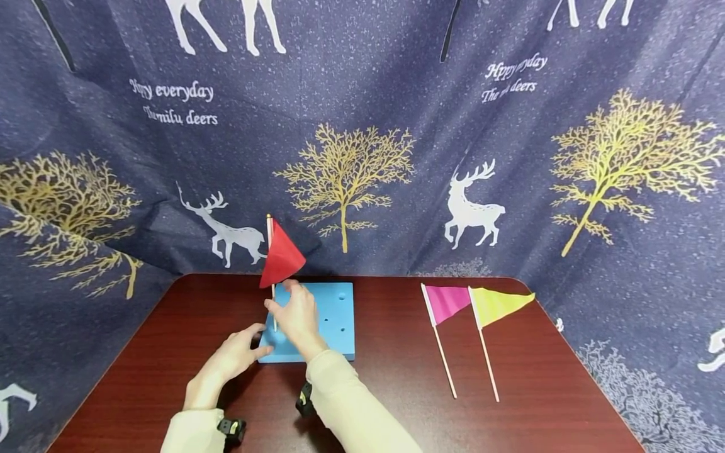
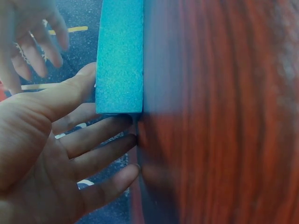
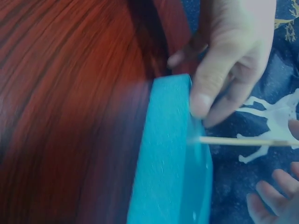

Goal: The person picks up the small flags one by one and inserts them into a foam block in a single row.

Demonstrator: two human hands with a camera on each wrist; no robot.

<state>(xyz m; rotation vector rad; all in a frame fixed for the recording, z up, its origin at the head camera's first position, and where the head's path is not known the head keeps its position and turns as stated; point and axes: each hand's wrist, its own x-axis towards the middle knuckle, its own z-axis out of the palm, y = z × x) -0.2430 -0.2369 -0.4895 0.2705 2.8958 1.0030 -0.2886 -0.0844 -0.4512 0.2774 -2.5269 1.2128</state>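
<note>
A red triangular flag (image 1: 281, 257) stands nearly upright, its thin stick (image 3: 243, 141) meeting the top of a blue foam board (image 1: 325, 343) near the front left corner. My right hand (image 1: 299, 316) is around the stick, thumb and fingers spread on either side. In the right wrist view, its fingers (image 3: 275, 193) look apart from the stick. My left hand (image 1: 229, 355) rests against the board's left front corner. In the left wrist view, the left thumb (image 2: 77, 88) touches the board's top face while the other fingers extend straight along its side.
A magenta flag (image 1: 447, 303) and a yellow flag (image 1: 498, 305) lie side by side on the right of the brown wooden table (image 1: 391, 402). Several small holes show in the board. A dark blue cloth (image 1: 374, 75) with deer and trees hangs behind.
</note>
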